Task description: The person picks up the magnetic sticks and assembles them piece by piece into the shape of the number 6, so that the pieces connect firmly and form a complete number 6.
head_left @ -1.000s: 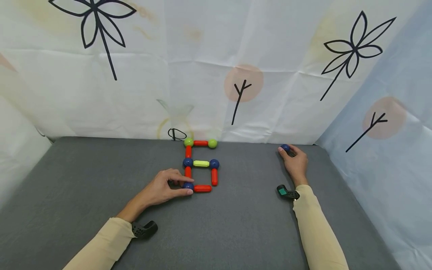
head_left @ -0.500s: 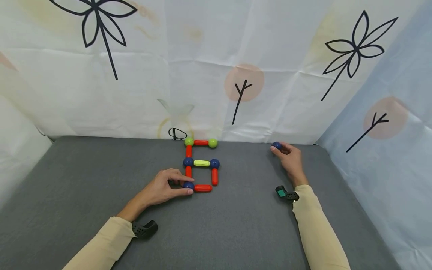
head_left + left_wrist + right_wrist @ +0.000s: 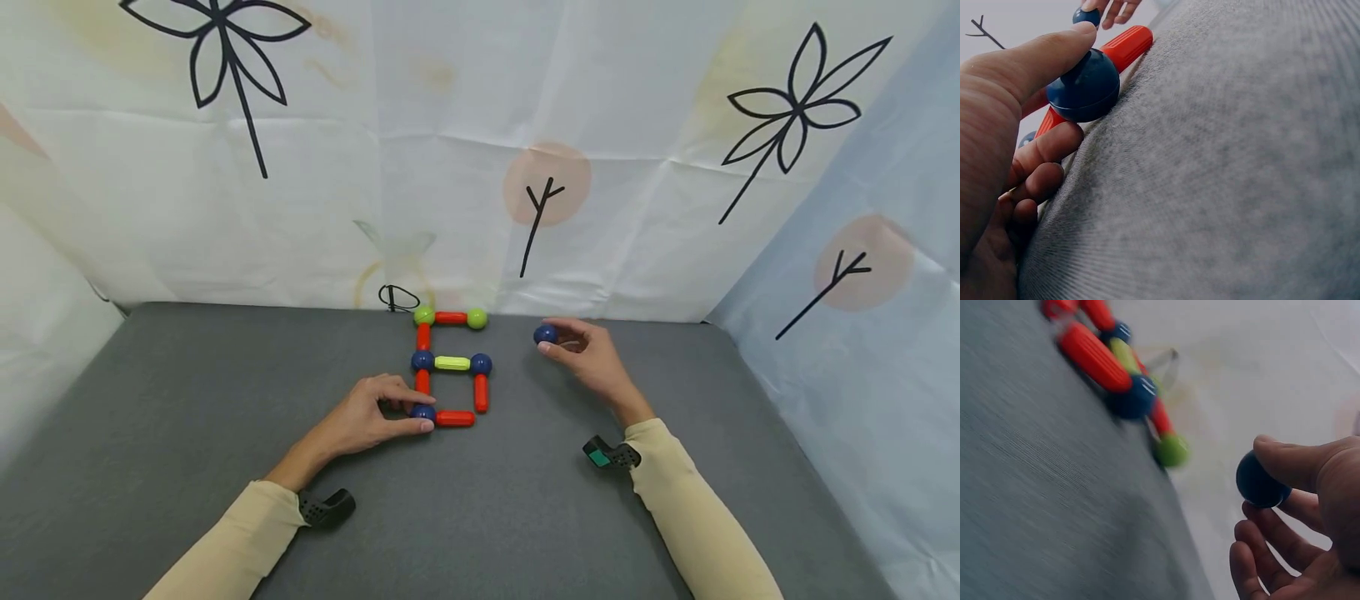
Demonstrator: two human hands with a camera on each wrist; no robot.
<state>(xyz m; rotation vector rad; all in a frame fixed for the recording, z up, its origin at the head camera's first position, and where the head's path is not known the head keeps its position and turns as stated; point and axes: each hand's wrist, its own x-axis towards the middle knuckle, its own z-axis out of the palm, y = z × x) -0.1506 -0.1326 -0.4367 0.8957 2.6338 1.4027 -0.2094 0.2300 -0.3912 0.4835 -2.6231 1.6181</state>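
On the grey table lies a figure of joined balls and rods, shaped like a 6 with a gap at its lower right corner. My left hand pinches the blue ball at its lower left corner between thumb and fingers. A red rod runs right from that ball, and another red rod hangs down from the middle right blue ball. To the right of the figure, my right hand holds a loose blue ball between thumb and fingertips, apart from the rods.
A yellow-green rod joins the two middle blue balls. Two green balls, one at the top left and one at the top right, end the upper red rod. A printed cloth hangs behind the table.
My right hand has moved left with the blue ball, from the far right of the table toward the figure. My left hand stays on its ball.
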